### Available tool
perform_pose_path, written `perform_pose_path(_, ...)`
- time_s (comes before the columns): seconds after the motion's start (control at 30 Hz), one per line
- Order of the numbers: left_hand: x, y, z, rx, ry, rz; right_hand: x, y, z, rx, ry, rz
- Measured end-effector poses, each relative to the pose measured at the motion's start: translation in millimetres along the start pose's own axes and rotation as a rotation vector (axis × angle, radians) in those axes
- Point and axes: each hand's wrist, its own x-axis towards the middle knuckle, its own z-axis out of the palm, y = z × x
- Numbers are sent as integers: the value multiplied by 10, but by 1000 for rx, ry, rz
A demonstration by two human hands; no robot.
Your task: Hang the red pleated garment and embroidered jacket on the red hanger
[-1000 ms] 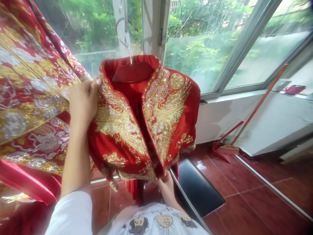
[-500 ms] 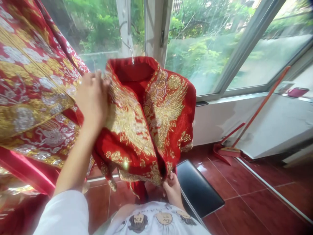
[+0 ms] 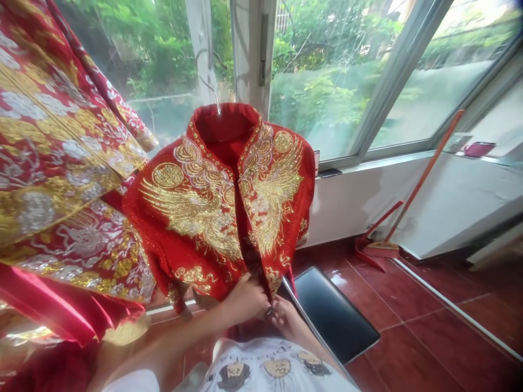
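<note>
A red jacket (image 3: pixel 212 201) with gold and silver embroidery hangs on a hanger whose metal hook (image 3: pixel 204 76) rises before the window. My left hand (image 3: pixel 243 298) is closed on the jacket's lower front edge, at the bottom of the opening. My right hand (image 3: pixel 288 318) is right beside it, fingers pinching the hem on the other side of the opening. Both hands sit low, just above my white printed shirt.
A large red and gold embroidered garment (image 3: pixel 53 163) hangs at the left. A black stool (image 3: pixel 333 313) stands on the red tiled floor under the jacket. A red broom and dustpan (image 3: pixel 388 239) lean against the white wall below the window sill (image 3: pixel 368 160).
My left hand has dropped from the jacket's left shoulder to the bottom hem, beside my right hand. The left shoulder of the jacket now hangs spread and uncovered.
</note>
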Motion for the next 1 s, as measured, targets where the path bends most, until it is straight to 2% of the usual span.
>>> perform_pose_path(0.1,-2,-76,-46,-100,-29,45,37,1,-84,22,-42,139)
perform_pose_path(0.2,-50,-115,-151,-191,-140,18,55,11,-83,-63,-92,203)
perform_pose_path(0.3,-130,-191,-365,-183,-273,-196,28,-180,-8,-437,-116,63)
perform_pose_path(0.37,-183,-280,-620,-180,-280,-304,-33,-522,67,-609,-97,-113)
perform_pose_path(0.4,-207,-332,-780,-167,-205,-321,-75,-760,113,-630,-64,-237)
perform_pose_path(0.43,-230,-385,-953,-135,-79,-333,-122,-1032,166,-633,-42,-325)
perform_pose_path(0.47,-249,-439,-1128,-51,163,-340,-167,-1326,231,-643,-12,-451)
perform_pose_path(0.5,-265,-494,-1294,88,447,-400,-202,-1629,308,-704,139,-788)
perform_pose_path(0.57,-277,-611,-1557,330,816,-611,-206,-2200,499,-877,450,-1398)
perform_pose_path(0.6,-272,-674,-1644,399,901,-716,-161,-2444,608,-983,529,-1581)
perform_pose_path(0.63,-262,-740,-1702,425,930,-802,-83,-2649,719,-1080,552,-1662)
perform_pose_path(0.67,-247,-806,-1738,421,933,-860,24,-2812,825,-1162,541,-1672)
perform_pose_path(0.73,-222,-931,-1774,381,904,-911,282,-3019,1003,-1274,404,-1620)
perform_pose_path(0.8,-232,-1037,-1820,343,868,-946,520,-3117,1113,-1243,366,-1589)
perform_pose_path(0.9,-351,-1180,-1972,258,784,-947,706,-3221,1152,-1091,405,-1595)
perform_pose_path(1.0,-540,-1385,-2166,51,718,-910,699,-3396,1098,-990,289,-1564)
